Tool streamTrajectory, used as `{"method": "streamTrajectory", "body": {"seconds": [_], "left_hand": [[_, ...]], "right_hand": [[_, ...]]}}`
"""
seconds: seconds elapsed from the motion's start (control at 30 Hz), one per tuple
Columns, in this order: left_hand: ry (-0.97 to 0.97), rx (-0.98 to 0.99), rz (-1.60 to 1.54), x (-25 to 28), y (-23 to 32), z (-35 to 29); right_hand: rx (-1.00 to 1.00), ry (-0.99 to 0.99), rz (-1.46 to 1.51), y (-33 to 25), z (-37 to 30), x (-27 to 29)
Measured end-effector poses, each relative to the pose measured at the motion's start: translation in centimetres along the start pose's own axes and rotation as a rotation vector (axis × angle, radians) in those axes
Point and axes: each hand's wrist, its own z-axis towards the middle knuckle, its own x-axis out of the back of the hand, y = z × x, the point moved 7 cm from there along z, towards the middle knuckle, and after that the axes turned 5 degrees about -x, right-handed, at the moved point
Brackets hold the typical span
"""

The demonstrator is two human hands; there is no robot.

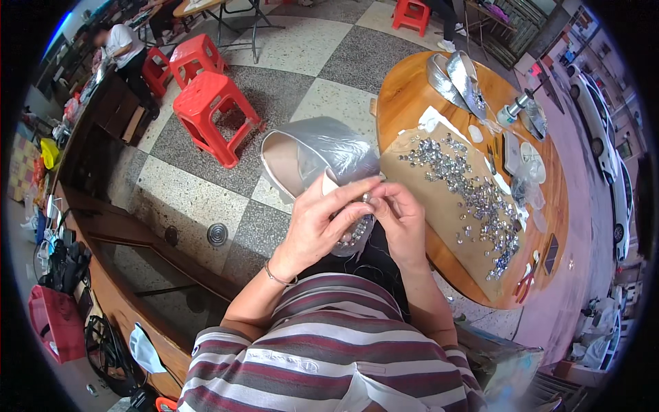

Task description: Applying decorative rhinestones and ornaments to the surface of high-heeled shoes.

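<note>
In front of my body I hold a curved silver, leather-like piece (336,145) with a pale beige lining. My left hand (317,218) is closed around its near part, with thumb and forefinger reaching to the right. A cluster of shiny rhinestones (353,235) covers the piece below the left fingers. My right hand (401,221) pinches at the edge, its fingertips meeting those of the left. A small shiny stone shows between the two hands. Whatever the right fingertips hold is too small to make out.
At right, a round wooden table (398,86) bears brown paper (439,226) with many loose rhinestones (473,199), more silver pieces (456,79), red-handled pliers (527,283) and a phone (550,254). Red stools (209,113) stand ahead left. A wooden cabinet (117,288) runs along my left.
</note>
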Motion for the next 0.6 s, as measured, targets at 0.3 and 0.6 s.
{"method": "streamTrajectory", "body": {"seconds": [0.3,0.6], "left_hand": [[0.020,0.055,-0.211,-0.2,-0.3,-1.2],[0.024,-0.014,-0.132,-0.6,0.4,-1.7]], "right_hand": [[0.195,0.013,-0.423,-2.2,-1.4,-0.3],[0.298,0.215,-0.384,-2.1,-2.4,0.3]]}}
